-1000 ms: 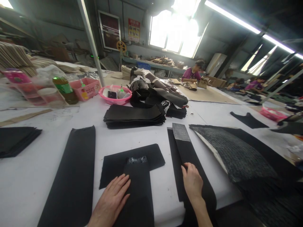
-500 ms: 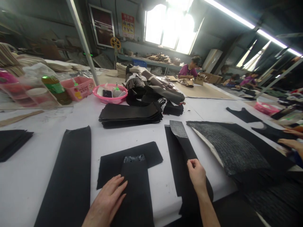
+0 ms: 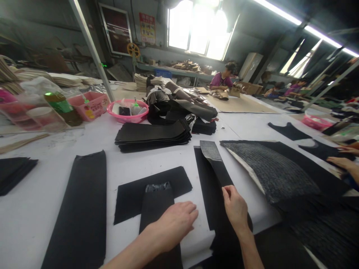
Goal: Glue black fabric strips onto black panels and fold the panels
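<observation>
My right hand [image 3: 235,207] pinches the edge of a long black strip [image 3: 217,168] between thumb and fingertips. The strip's far end is curled over, showing a grey ribbed patch, and it lies over other black material. Above another black strip [image 3: 157,209] hovers my left hand [image 3: 179,224], loosely curved with nothing visible in it; its thumb side is hidden. That strip has a shiny, wet-looking band at its far end and lies across a black rectangular piece [image 3: 127,201].
A long black panel [image 3: 81,201] lies to the left. Farther back are a stack of black pieces [image 3: 153,136], a pink basin [image 3: 127,116] and a pile of dark material [image 3: 182,106]. Textured dark sheets [image 3: 275,168] cover the right side, where a co-worker's hand [image 3: 340,162] reaches in.
My left hand has lifted off the middle strip's left edge and swung right across it, its fingers drawing in. My right hand keeps its pinch in nearly the same place.
</observation>
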The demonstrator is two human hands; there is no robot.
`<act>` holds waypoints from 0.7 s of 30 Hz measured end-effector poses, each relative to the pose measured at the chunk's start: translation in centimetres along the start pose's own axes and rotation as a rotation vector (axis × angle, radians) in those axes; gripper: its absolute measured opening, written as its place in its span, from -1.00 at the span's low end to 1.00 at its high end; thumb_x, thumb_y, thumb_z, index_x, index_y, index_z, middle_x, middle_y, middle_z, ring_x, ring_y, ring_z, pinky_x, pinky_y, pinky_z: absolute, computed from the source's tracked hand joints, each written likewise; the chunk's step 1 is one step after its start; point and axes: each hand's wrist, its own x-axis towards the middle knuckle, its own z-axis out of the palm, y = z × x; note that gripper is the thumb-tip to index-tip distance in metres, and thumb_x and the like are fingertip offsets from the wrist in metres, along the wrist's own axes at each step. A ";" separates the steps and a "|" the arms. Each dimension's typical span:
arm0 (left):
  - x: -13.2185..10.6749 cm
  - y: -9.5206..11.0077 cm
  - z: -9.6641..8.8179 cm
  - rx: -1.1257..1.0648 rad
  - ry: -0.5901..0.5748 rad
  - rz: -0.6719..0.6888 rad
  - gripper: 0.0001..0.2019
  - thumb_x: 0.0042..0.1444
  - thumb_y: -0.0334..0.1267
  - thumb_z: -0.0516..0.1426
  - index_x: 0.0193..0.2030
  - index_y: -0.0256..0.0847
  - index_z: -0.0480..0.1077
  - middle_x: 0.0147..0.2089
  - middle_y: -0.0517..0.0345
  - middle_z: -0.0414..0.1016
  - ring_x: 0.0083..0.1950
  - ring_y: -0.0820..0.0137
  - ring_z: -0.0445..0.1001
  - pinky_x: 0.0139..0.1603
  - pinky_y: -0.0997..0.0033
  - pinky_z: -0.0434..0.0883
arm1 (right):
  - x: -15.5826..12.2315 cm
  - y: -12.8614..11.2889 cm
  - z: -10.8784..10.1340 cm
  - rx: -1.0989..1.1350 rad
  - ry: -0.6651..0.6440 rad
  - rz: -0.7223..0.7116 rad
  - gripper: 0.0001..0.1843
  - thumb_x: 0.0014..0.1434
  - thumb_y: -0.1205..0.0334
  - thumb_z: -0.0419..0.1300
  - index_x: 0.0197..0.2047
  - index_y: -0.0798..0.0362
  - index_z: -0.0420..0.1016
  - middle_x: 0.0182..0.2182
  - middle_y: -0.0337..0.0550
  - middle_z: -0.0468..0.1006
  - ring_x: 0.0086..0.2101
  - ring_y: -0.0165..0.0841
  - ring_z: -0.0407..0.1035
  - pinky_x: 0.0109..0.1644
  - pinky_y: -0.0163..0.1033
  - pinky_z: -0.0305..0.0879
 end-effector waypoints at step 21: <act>20.1 -7.1 5.1 0.115 0.118 -0.154 -0.07 -0.02 0.36 0.04 0.30 -0.38 0.08 0.36 -0.40 -0.04 0.36 -0.07 -0.07 0.25 -0.20 -0.05 | -2.4 4.8 -2.6 0.136 -0.043 0.036 -0.55 0.17 -0.24 -0.02 -0.31 -0.06 0.45 -0.40 -0.17 0.58 -0.44 -0.24 0.48 -0.43 -0.24 0.33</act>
